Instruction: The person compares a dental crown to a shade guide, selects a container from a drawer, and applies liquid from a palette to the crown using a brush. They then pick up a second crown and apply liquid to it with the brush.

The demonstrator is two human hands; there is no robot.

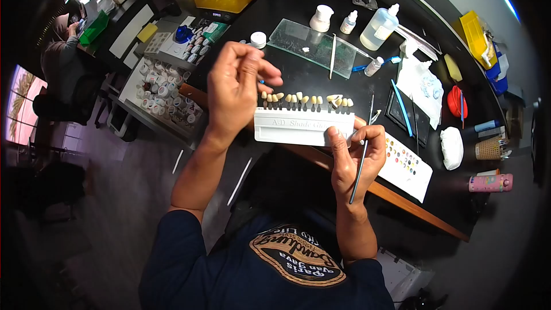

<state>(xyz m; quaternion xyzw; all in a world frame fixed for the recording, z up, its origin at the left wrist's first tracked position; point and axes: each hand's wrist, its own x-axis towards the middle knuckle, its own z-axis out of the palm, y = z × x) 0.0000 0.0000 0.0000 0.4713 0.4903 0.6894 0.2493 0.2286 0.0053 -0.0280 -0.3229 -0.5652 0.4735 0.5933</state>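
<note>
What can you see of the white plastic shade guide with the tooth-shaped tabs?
The white plastic shade guide is a long flat bar with raised lettering, partly readable as "Shade". A row of cream tooth-shaped tabs sticks up from its far edge, some tilted. It is held level over the near edge of the black worktop. The right hand pinches its right end while also holding a thin dark tool; the left hand covers its left end.

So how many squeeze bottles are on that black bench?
3: a small white bottle behind the glass slab, a large clear bottle beside it, another small bottle at the slab's right end. More may be hidden.
</note>
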